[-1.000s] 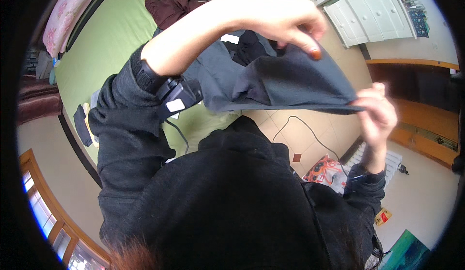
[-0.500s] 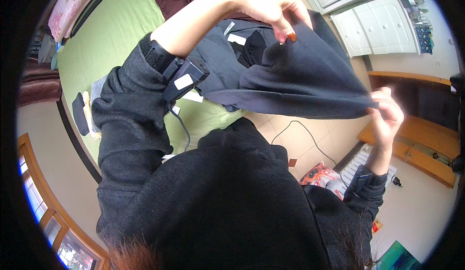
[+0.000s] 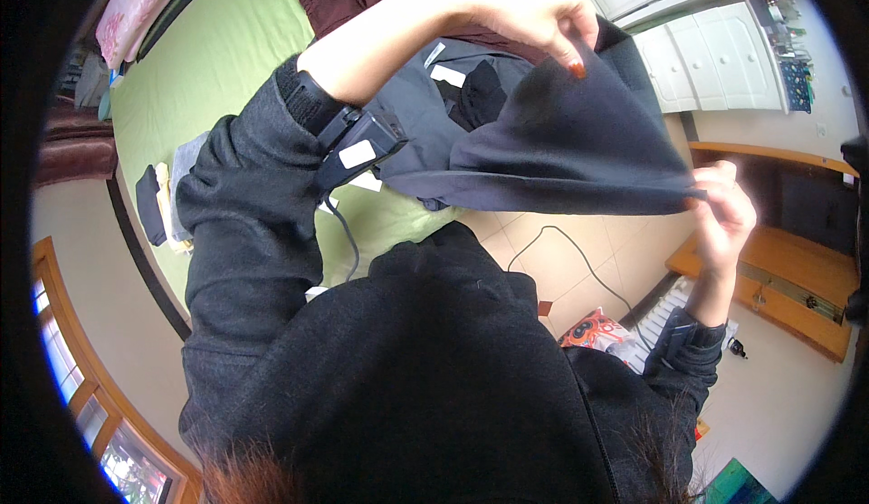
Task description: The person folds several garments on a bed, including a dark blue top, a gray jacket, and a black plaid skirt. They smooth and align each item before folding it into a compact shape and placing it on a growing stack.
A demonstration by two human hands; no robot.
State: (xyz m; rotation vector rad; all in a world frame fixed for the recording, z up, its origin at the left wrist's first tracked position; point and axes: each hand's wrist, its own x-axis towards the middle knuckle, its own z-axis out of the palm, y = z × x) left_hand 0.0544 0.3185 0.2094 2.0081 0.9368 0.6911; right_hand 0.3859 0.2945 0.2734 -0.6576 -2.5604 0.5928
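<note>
A dark grey garment (image 3: 579,142) is stretched between my two hands; which kind it is I cannot tell. My left hand (image 3: 543,15) pinches its far upper edge between thumb and fingers. At the right, my right hand (image 3: 724,214) grips a corner of the cloth, which is pulled taut along its near edge. The rest of the garment (image 3: 403,106) lies spread on the bed, with white labels (image 3: 447,76) near a darker black patch of cloth (image 3: 480,95). Part of the cloth is hidden behind my left forearm.
Under the garment is a bed with a green sheet (image 3: 208,61). A maroon cloth (image 3: 339,6) lies beyond it, and folded clothes (image 3: 149,205) sit at the left edge. A cable (image 3: 579,255) crosses the tiled floor. White drawers (image 3: 711,61) and a wooden bench (image 3: 787,278) stand right.
My left hand has shifted slightly right and down with its edge of the garment. The cloth between my hands hangs a little differently; my right hand keeps its hold.
</note>
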